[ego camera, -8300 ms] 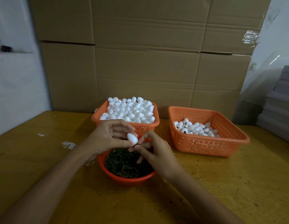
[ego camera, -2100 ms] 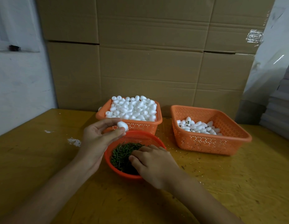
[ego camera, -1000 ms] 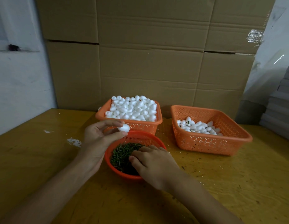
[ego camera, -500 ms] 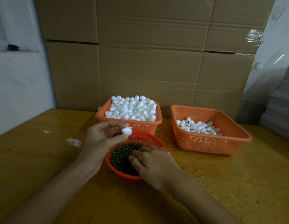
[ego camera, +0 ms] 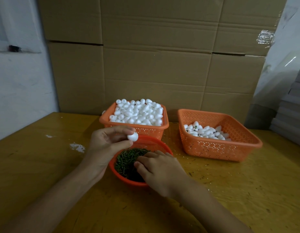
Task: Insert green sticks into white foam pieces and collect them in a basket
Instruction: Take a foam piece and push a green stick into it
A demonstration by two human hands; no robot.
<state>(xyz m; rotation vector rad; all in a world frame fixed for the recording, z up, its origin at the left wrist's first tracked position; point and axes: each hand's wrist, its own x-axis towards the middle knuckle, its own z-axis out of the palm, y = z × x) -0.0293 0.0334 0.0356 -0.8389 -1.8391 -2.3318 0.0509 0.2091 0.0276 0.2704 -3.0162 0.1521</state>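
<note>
My left hand (ego camera: 105, 145) pinches a white egg-shaped foam piece (ego camera: 132, 136) between thumb and fingertips, just above the far rim of a round orange bowl (ego camera: 160, 145). The bowl holds a heap of short green sticks (ego camera: 124, 160). My right hand (ego camera: 160, 170) lies palm down in the bowl, fingers curled into the sticks; what its fingertips hold is hidden. Behind the bowl stands an orange basket (ego camera: 145, 130) heaped with plain foam pieces (ego camera: 137, 112). A second orange basket (ego camera: 243, 145) at the right holds several foam pieces with green stick ends (ego camera: 206, 132).
Everything sits on a yellow wooden table (ego camera: 246, 190) with white scuffs (ego camera: 77, 147) at the left. A wall of cardboard boxes (ego camera: 154, 64) closes off the back. Grey stacked sheets (ego camera: 293, 111) stand at the far right.
My left hand has turned the foam piece slightly between its fingertips, staying over the bowl's rim. My right hand has stayed in the green sticks.
</note>
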